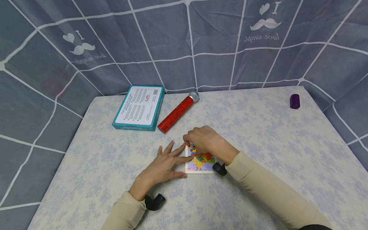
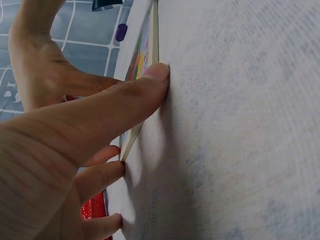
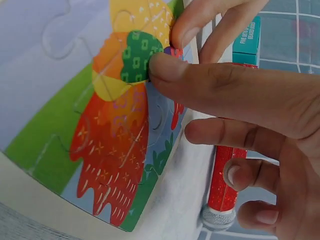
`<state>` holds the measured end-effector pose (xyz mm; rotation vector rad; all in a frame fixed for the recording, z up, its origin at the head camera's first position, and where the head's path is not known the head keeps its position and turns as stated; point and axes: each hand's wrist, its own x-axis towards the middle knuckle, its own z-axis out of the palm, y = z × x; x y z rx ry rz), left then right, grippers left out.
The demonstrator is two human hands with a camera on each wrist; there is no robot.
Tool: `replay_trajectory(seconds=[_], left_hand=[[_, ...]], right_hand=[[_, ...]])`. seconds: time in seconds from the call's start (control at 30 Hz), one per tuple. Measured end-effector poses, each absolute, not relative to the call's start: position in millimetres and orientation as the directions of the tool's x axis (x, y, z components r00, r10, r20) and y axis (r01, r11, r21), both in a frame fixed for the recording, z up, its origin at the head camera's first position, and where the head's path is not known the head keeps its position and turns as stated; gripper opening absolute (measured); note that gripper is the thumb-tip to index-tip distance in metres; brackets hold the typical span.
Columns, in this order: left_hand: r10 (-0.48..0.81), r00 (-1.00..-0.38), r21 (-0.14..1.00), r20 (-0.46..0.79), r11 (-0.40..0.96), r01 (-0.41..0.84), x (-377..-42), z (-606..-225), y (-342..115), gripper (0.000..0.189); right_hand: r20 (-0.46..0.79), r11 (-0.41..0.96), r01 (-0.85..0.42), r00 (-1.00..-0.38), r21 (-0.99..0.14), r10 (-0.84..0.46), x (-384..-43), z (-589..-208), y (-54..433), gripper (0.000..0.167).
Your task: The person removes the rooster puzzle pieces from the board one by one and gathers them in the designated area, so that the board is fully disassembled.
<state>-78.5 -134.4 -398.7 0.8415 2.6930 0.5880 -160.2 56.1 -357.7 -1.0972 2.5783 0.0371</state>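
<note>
The head camera looks from above, forward and down, and takes in the bench [image 1: 273,134] and the curtain [image 1: 161,35] behind it. The left wrist camera is very low, near the left hand [image 1: 164,163], and sees the puzzle [image 1: 200,164] almost edge-on, turned sideways. The right wrist camera, also turned sideways, faces the puzzle from close, with the right hand [image 1: 205,139] before it. All three views share the puzzle and the red microphone [image 1: 176,113]; the head and right wrist views share also the teal box [image 1: 137,107].
</note>
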Motion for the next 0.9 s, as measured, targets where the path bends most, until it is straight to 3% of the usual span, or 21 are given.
replay_trajectory(seconds=[0.17, 0.6, 0.9], left_hand=[[0.587, -0.799, 0.435, -0.134, 0.759, 0.485, -78.2, -396.8, -132.8, 0.061], [0.591, -0.797, 0.455, -0.124, 0.748, 0.483, -78.9, -395.9, -131.1, 0.059], [0.589, -0.796, 0.457, -0.139, 0.751, 0.476, -78.7, -393.3, -131.2, 0.06]], right_hand=[[-0.334, 0.701, -0.706, -0.64, -0.1, -0.692, -161.3, -358.0, 60.1, 0.033], [-0.23, 0.673, -0.74, -0.65, -0.025, -0.724, -150.5, -355.5, 62.3, 0.038], [-0.258, 0.68, -0.731, -0.647, -0.055, -0.717, -150.9, -353.6, 58.9, 0.039]])
